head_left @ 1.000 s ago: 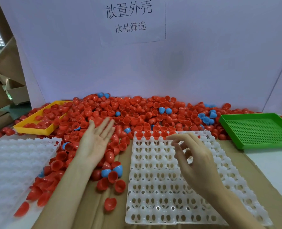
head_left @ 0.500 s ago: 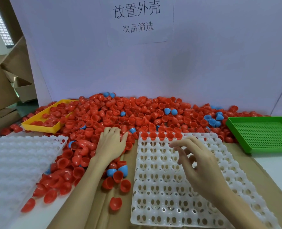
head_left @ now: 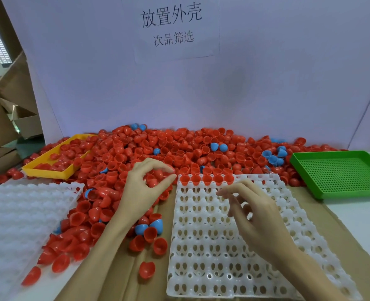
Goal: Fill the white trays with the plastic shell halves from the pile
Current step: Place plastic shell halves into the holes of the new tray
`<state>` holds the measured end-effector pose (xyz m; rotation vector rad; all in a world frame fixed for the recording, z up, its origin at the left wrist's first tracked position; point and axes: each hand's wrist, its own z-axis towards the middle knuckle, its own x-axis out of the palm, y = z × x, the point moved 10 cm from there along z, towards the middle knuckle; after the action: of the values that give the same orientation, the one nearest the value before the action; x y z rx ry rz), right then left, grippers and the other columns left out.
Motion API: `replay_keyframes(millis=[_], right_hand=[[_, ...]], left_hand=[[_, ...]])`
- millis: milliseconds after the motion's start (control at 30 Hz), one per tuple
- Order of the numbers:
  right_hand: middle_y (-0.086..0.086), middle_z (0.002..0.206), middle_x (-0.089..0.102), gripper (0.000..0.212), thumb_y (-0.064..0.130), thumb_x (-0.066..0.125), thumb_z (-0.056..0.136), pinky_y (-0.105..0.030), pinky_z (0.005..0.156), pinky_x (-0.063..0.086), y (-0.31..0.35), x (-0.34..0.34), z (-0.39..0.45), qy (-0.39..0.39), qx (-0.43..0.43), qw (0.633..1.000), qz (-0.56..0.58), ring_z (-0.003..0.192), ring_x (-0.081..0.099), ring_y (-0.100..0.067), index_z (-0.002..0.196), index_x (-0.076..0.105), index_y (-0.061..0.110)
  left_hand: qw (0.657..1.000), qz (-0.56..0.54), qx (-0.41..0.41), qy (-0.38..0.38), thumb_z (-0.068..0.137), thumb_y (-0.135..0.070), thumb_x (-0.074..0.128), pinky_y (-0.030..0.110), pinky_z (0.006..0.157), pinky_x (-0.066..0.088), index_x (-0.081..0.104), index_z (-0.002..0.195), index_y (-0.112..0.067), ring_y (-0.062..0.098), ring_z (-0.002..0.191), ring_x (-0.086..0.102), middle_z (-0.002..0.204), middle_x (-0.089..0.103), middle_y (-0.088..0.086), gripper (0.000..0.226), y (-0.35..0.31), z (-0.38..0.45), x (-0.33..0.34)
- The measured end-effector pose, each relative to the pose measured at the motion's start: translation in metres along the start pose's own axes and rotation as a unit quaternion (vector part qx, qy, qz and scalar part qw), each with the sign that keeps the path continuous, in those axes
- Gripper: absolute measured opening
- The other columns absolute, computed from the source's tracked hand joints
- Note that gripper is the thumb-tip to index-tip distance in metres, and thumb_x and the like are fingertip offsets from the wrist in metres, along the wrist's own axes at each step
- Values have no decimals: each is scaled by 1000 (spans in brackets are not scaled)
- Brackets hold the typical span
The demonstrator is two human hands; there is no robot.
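A big pile of red shell halves [head_left: 179, 148], with a few blue ones mixed in, covers the back of the table. In front of it lies a white tray [head_left: 201, 246] whose far row holds several red shells [head_left: 207, 179]. My left hand [head_left: 140, 192] is at the pile's edge beside the tray's far left corner, thumb and curled fingers closed round a red shell half [head_left: 156, 181]. Over the tray's upper middle hovers my right hand [head_left: 257, 216], fingers loosely bent and holding nothing.
A second white tray [head_left: 17, 224] lies at the left. A yellow tray [head_left: 49, 173] with some red shells sits at the back left, a green perforated tray [head_left: 340, 172] at the right. Loose red and blue shells [head_left: 149, 231] lie on the cardboard left of the middle tray.
My left hand went from flat above the pile down into it, and now its fingers are curled round a red shell near the tray's corner. My right hand barely moved.
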<state>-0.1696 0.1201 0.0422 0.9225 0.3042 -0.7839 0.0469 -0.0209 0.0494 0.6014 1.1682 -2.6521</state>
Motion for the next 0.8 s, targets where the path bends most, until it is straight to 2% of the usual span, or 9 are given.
replay_keyframes(millis=[100, 167, 267, 333, 433, 567, 667, 733, 800], right_hand=[[20, 104, 63, 28, 3, 59, 102, -24, 63, 55, 0, 1, 0, -2, 4, 1000, 9, 81, 68, -12, 114, 70, 26], [18, 103, 64, 27, 10, 60, 103, -29, 62, 57, -1, 1, 0, -9, 12, 999, 38, 80, 69, -14, 118, 68, 30], [13, 104, 66, 31, 25, 63, 102, -36, 60, 59, 0, 3, -1, -12, 20, 996, 92, 77, 71, -18, 131, 62, 36], [11, 104, 66, 40, 29, 66, 100, -36, 59, 59, 1, 4, -2, -6, 20, 995, 102, 78, 72, -20, 138, 58, 37], [10, 100, 64, 51, 30, 72, 95, -26, 58, 56, -1, 5, -1, 1, 29, 994, 109, 76, 70, -19, 143, 55, 41], [12, 98, 61, 36, 31, 77, 92, -18, 57, 50, 2, 5, 0, 2, 15, 997, 70, 76, 68, -17, 126, 68, 40], [16, 97, 63, 27, 41, 72, 92, -21, 59, 53, -1, 3, 0, -8, 27, 998, 64, 77, 68, -14, 119, 68, 39], [16, 98, 65, 27, 44, 68, 93, -28, 60, 57, -6, -2, 1, -23, 41, 997, 68, 76, 69, -14, 119, 66, 40], [16, 100, 65, 27, 44, 66, 94, -30, 61, 59, -10, -8, 1, -41, 53, 995, 76, 74, 70, -15, 120, 66, 40]], left_hand=[[976, -189, -80, 74, 82, -37, 86, 30, 87, 56, 72, 106, -24, 16, 97, 71, 97, 75, -3, 31, -17, -11, 23], [958, -242, -93, 121, 86, -28, 86, 29, 84, 58, 72, 111, -23, 15, 93, 73, 94, 76, -2, 30, -31, -18, 45], [944, -268, -76, 175, 91, -20, 82, 35, 93, 61, 71, 123, -26, 22, 109, 73, 115, 75, 1, 34, -50, -29, 72], [935, -295, -80, 181, 94, -19, 79, 37, 91, 62, 68, 129, -25, 24, 113, 71, 122, 70, -1, 37, -55, -34, 81], [921, -332, -114, 167, 98, -25, 75, 39, 85, 63, 62, 134, -26, 29, 108, 73, 127, 71, 2, 38, -51, -36, 83], [921, -315, -141, 181, 102, -43, 65, 46, 85, 64, 61, 132, -25, 34, 91, 78, 115, 77, 8, 34, -46, -41, 89], [921, -312, -150, 178, 103, -51, 60, 44, 85, 64, 64, 129, -27, 32, 94, 78, 114, 77, 3, 36, -45, -42, 91], [927, -302, -136, 178, 99, -47, 69, 40, 91, 62, 63, 131, -30, 28, 103, 77, 123, 72, -1, 36, -46, -39, 88], [933, -293, -108, 179, 95, -31, 79, 36, 94, 61, 62, 133, -29, 27, 107, 74, 124, 71, -1, 42, -48, -36, 84]])
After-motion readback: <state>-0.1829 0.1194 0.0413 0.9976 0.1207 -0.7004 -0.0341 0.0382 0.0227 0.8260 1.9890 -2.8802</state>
